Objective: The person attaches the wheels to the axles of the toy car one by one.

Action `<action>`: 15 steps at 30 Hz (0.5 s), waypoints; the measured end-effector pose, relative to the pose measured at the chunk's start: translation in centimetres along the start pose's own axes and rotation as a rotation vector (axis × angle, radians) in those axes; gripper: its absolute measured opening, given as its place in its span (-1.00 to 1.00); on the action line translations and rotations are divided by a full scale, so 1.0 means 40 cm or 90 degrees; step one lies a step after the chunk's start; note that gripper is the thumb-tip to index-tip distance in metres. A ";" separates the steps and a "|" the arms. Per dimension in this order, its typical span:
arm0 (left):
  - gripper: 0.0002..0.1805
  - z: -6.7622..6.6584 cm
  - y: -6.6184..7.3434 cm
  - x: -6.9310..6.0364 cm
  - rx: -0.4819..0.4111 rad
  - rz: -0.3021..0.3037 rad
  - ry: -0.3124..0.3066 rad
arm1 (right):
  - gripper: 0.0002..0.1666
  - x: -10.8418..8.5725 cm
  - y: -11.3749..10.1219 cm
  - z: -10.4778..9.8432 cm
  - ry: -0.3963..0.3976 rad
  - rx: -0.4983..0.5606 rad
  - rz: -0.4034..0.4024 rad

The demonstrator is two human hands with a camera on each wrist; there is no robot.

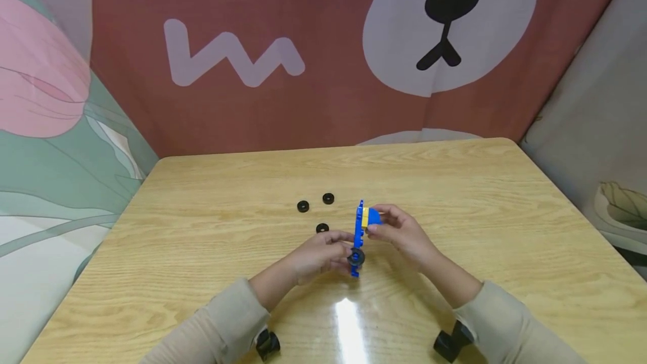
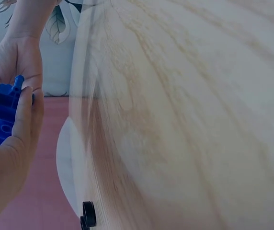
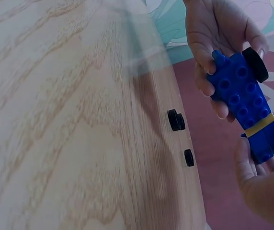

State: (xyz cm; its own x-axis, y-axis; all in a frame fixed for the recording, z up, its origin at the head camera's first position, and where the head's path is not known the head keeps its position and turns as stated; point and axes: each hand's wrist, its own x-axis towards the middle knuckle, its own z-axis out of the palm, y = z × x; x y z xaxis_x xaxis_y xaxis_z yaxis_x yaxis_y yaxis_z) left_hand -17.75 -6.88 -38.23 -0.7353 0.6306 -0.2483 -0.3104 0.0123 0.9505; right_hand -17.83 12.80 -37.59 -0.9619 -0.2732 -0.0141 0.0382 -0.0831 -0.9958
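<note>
Upright between the two hands stands a blue studded toy car base (image 1: 359, 232). My left hand (image 1: 319, 256) grips its lower end, with the thumb by a black wheel (image 3: 255, 64) on the base's side. Toward the other end a yellow brick (image 1: 365, 217) sits against the studs, with a blue brick (image 1: 374, 216) over it. My right hand (image 1: 404, 236) pinches these bricks between thumb and fingers. In the left wrist view the underside of the base (image 2: 5, 115) shows; the bricks are hidden there.
On the wooden table (image 1: 227, 184) beyond the left hand lie three loose black wheels: a left one (image 1: 299, 206), a back one (image 1: 324, 199) and a nearer one (image 1: 318, 229). A printed cloth (image 1: 323, 105) hangs behind the table's far edge.
</note>
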 end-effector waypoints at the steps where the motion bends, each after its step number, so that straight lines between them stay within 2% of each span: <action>1: -0.45 -0.001 0.000 -0.001 -0.003 -0.001 -0.001 | -0.45 0.001 0.000 0.000 -0.003 -0.003 0.004; 10: -0.49 -0.015 0.007 -0.011 0.014 -0.010 -0.008 | -0.41 0.003 0.013 -0.004 0.005 0.001 -0.007; 15: -0.52 -0.028 -0.003 -0.009 0.020 -0.018 -0.002 | -0.33 0.010 0.042 -0.020 0.004 0.009 -0.022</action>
State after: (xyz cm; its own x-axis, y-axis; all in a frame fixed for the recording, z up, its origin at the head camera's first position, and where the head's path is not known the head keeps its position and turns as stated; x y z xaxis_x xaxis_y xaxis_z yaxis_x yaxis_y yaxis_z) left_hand -18.13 -7.96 -38.47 -0.7248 0.6317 -0.2751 -0.3125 0.0544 0.9484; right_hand -18.34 13.31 -39.34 -0.9642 -0.2645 0.0195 0.0088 -0.1057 -0.9944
